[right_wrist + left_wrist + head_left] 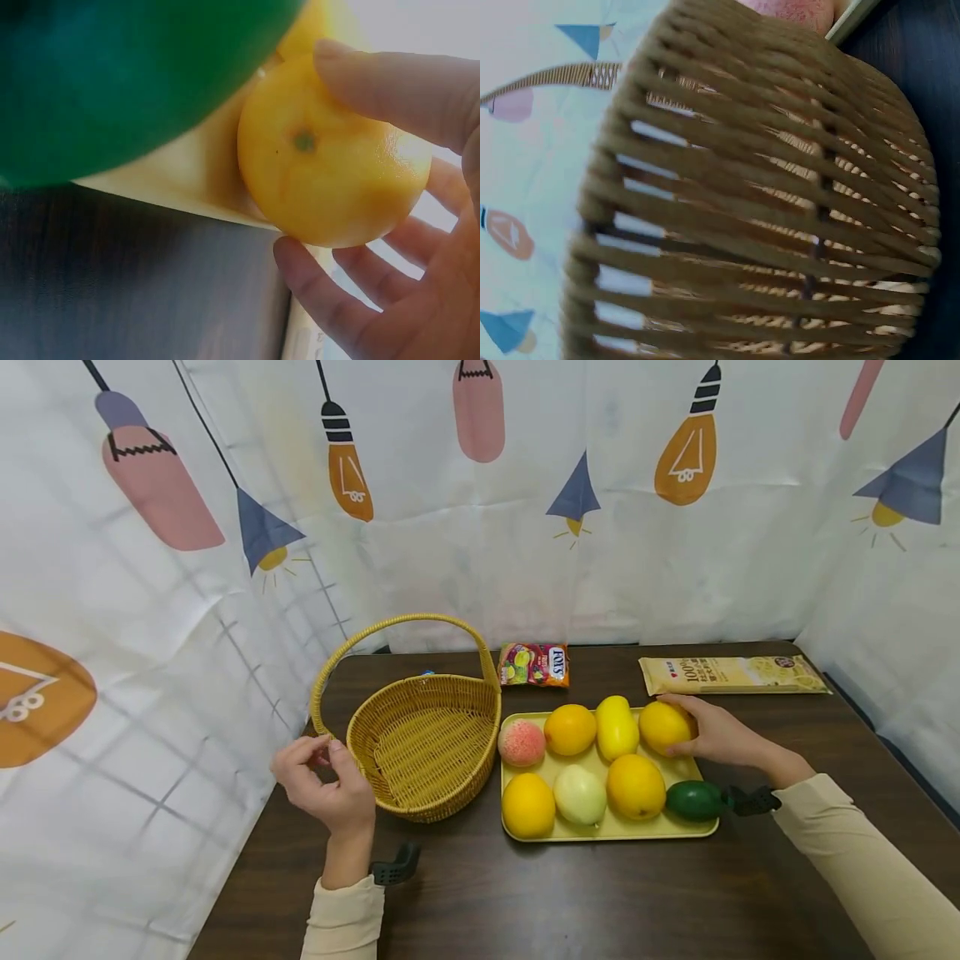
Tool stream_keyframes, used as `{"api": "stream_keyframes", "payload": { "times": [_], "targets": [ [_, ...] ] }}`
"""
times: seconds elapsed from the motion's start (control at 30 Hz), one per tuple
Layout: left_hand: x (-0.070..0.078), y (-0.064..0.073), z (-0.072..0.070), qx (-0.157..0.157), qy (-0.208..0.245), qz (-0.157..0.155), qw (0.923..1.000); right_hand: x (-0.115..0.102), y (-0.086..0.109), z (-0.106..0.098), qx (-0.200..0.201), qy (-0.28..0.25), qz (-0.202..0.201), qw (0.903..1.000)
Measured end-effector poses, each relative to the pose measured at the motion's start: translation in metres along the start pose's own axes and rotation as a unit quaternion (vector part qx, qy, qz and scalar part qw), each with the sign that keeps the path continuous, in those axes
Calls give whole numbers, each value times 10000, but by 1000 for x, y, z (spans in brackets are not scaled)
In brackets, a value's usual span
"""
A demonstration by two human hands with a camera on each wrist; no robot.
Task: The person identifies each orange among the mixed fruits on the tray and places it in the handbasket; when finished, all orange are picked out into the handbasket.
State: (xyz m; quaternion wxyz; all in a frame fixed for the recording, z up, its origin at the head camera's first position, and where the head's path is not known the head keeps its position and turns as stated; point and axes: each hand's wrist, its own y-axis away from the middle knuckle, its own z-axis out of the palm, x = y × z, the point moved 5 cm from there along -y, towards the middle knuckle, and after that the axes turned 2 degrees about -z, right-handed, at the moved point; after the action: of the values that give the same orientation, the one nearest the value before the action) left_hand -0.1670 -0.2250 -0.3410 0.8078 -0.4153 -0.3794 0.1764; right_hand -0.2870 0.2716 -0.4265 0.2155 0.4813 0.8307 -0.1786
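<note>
Gripping one orange (666,727) at 2 o'clock in the yellow tray (551,767) with right hand (723,737), curling fingers round one side and setting thumb against the other; presumably opposing them to suit smooth, round skin. Pinching basket (427,752) at its 9 o'clock, by the foot of the handle (420,617), with thumb and forefinger of left hand (333,797); likely steadying light wickerwork against sliding or tipping. Noting basket just beside tray, at its 9 o'clock, on the table (525,902). Noting low rim round tray, probably for penning in rollable fruit.

Counting in tray: held orange plus three more oranges (636,787), one peach (522,742), one long yellow fruit (617,728), one pale green fruit (580,795), one dark green fruit (693,800); totalling eight. Counting beyond: one candy bag (535,664) at tray's 11 o'clock, one long packet (735,675) past 2 o'clock.
</note>
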Motion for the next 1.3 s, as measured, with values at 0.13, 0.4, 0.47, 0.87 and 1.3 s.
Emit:
{"api": "stream_keyframes", "payload": {
  "times": [0.13,0.4,0.47,0.87,1.3],
  "targets": [
    [-14,0,-6,-208,-4,-657,9976,3,1,1,-22,22,58,10000],
    [-57,24,-11,-1524,-11,-2720,9501,12,3,5,-104,-29,193,9998],
    [-68,31,-13,-1869,-177,-3073,9329,13,3,6,-69,-129,241,9996],
    [-122,52,-18,-2382,-718,-3824,8899,17,9,3,192,-307,566,9977],
    [-100,48,-20,-2641,-239,-4191,8684,-18,3,-15,1173,-1122,425,9858]
  ]
}}
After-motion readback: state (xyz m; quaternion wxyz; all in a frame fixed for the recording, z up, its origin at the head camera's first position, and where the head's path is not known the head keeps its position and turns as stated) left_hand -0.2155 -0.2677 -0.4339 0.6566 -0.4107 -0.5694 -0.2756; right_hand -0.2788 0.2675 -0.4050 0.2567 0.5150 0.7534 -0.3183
